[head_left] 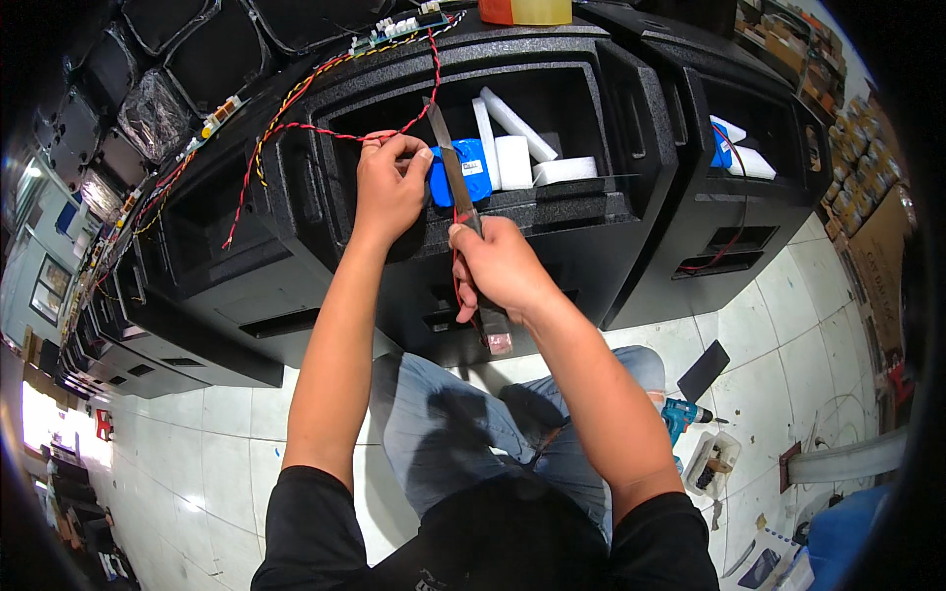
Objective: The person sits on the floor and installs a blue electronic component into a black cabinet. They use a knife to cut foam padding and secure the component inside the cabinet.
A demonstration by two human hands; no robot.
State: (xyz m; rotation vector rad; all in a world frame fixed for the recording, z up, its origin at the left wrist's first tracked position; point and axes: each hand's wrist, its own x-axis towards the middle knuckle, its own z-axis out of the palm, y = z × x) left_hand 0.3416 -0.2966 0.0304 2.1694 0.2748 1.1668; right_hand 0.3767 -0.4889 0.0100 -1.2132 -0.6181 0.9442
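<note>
My right hand (503,261) is closed round the handle of a long, flat knife (443,138), whose metal blade points away from me and crosses over a blue-wrapped pack (474,175). A thin red wire hangs beside the handle. Thumb and fingers of my left hand (387,192) are pinched together at the pack's left side; what they hold is hidden. Behind those fingertips runs a red twisted wire (325,130). The pack lies in the open recess of a black cabinet (631,148), against several white foam blocks (513,163).
A circuit board (399,34) with more wires sits along the cabinet's far edge, near a yellow-orange roll (527,12). Similar black cabinets (749,207) stand on both sides. On the tiled floor at right lie a teal drill (680,418), a dark flat panel (704,370) and a small tray (727,455).
</note>
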